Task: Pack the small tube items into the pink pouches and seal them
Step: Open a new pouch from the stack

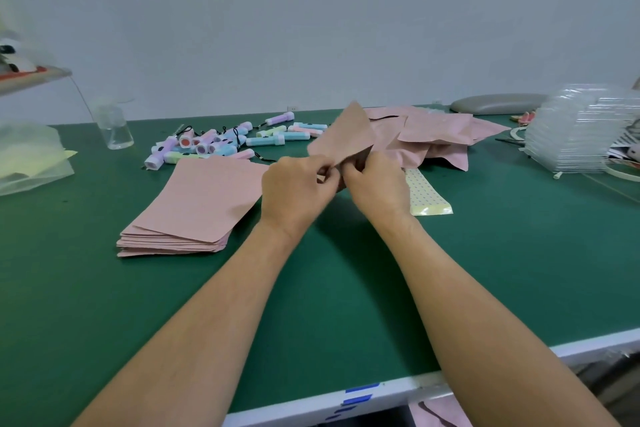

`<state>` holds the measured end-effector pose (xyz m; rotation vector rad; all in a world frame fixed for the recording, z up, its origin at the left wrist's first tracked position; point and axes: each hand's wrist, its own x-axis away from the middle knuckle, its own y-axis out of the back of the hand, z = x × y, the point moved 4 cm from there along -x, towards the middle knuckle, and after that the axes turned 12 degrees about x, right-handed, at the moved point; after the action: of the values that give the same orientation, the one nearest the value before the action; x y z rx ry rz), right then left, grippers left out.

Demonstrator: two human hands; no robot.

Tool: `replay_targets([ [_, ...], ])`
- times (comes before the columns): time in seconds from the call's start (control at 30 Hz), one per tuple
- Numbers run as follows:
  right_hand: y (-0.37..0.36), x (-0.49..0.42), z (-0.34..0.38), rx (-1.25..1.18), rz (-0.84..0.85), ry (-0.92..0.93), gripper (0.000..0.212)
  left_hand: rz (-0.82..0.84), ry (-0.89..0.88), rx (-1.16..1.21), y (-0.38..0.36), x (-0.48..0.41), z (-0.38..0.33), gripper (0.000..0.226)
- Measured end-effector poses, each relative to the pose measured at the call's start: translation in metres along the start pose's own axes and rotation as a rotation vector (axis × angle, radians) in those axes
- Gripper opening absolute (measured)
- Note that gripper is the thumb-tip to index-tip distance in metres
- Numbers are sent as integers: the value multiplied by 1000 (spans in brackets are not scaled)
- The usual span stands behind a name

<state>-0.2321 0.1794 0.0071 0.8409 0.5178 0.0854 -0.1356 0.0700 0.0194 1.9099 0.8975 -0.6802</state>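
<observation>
Both hands mid-tabletop, raised. L hand (pixel 298 184) and R hand (pixel 374 180) each pinch the near edge of one pink pouch (pixel 343 139), which is tilted up and away, off the surface. The pouch and hands hide part of the heap of pouches (pixel 436 135) behind, far right.

Flat pouch stack (pixel 194 204) lies just left of the L hand. Tube items (pixel 221 142), pastel w/ black cords, are loose in a pile beyond the stack. A yellow dotted sticker strip (pixel 427 194) lies just right of the R hand. Clear bottle (pixel 114 128) far left; plastic bag (pixel 31 156) at the left edge. Clear plastic trays (pixel 575 135) are stacked at right, w/ a grey pad (pixel 498 103) behind them.

Tabletop (pixel 346 288): green mat, white front edge, blue tape (pixel 360 392) on it. Plain pale wall (pixel 311 10) behind.
</observation>
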Motion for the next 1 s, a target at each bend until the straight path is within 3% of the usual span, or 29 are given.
replay_targets([
  [0.13,0,0,-3,194,40,-21,31,-327,121,56,25,-4,14,18],
  [0.23,-4,5,7,16,79,-14,37,-173,-44,15,20,1,11,18],
  [0.3,-8,5,10,-71,126,-32,29,-107,-122,-14,14,3,5,17],
  [0.37,-7,3,4,11,139,-57,18,-193,-97,-30,16,0,4,17],
  [0.5,-8,1,-5,87,159,-106,21,-363,132,25,31,-4,17,17],
  [0.63,-13,6,8,83,123,-30,28,-125,225,63,13,-2,20,35],
  [0.73,-17,11,12,132,94,28,33,27,241,-68,-1,-3,22,53],
  [0.9,-16,9,10,163,92,29,36,116,291,-109,-8,-2,26,53],
  [1.0,-17,6,5,178,128,-7,25,-2,342,-66,3,-4,34,50],
])
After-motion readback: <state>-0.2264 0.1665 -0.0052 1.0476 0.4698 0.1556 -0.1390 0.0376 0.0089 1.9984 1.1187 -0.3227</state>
